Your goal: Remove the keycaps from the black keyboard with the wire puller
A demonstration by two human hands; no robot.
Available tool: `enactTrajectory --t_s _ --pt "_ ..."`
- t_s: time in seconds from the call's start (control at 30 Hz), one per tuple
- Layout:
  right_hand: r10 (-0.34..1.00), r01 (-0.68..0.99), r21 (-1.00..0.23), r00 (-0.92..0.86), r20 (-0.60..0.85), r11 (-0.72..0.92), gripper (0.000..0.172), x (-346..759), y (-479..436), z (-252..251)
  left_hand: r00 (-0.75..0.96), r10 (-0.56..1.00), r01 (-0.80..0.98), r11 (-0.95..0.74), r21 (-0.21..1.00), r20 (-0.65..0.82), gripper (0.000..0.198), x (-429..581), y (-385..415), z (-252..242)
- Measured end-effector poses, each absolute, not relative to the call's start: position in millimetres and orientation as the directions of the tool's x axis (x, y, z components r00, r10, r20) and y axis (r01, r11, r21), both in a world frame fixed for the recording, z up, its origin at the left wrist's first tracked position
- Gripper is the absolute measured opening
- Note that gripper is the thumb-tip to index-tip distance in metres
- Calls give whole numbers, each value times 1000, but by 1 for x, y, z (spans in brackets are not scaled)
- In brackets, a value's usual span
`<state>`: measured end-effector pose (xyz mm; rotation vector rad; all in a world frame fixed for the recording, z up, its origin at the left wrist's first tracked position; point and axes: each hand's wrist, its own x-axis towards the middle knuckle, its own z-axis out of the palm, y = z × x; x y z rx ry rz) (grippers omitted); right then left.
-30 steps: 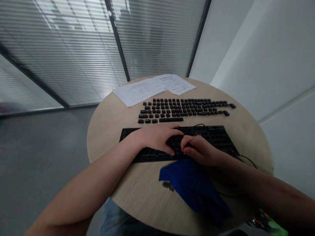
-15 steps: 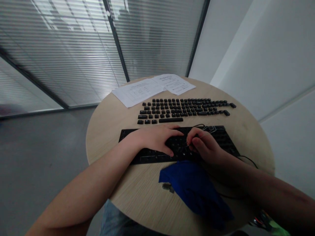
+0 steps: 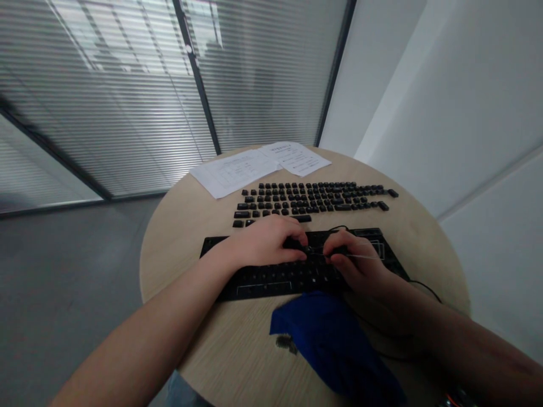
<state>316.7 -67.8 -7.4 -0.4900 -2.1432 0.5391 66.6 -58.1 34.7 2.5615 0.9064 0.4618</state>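
A black keyboard (image 3: 254, 290), with most of its keycaps off, lies across the round table. Over its right half my right hand (image 3: 362, 260) grips a wire keycap puller (image 3: 376, 249), whose wire loop sticks out past the knuckles. The puller's other end points left toward my left hand (image 3: 267, 240). There, my left thumb and forefinger close around a small dark keycap (image 3: 309, 249), partly hidden by the fingers. Loose black keycaps (image 3: 305, 196) are laid out in rows behind the keyboard, and my left hand covers part of the nearest row.
In front of the keyboard a blue cloth (image 3: 326, 339) is crumpled, beside a small dark brush-like piece (image 3: 286, 343). Printed sheets (image 3: 241, 169) lie at the back of the wooden table (image 3: 169, 249). A black cable (image 3: 426, 285) runs off at right.
My left hand has gone from spread over the keyboard to pinching at the puller's end. My right hand has turned the puller level, pointing left. The view has tilted slightly up.
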Motion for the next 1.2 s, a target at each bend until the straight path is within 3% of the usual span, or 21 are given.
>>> enactTrajectory --t_s 0.2,0.47,0.63,0.97,1.2 --pt "480 228 -437 -592 648 870 8 314 -67 -6 706 688 583 -698 416 165 12 66 -57 33" --pt "568 448 -379 -438 697 810 22 330 -59 5 599 770 653 -629 423 220 12 61 -54 37" --pt "522 512 -294 -386 760 807 25 335 -49 5 533 800 660 -597 457 276 13 63 -54 35" --pt "584 563 -254 -547 599 787 17 321 -49 -9 586 726 578 -685 443 359 10 69 -54 30" --pt "614 567 -277 -578 538 776 23 317 -47 -15 619 705 589 -708 389 346 11 71 -55 29"
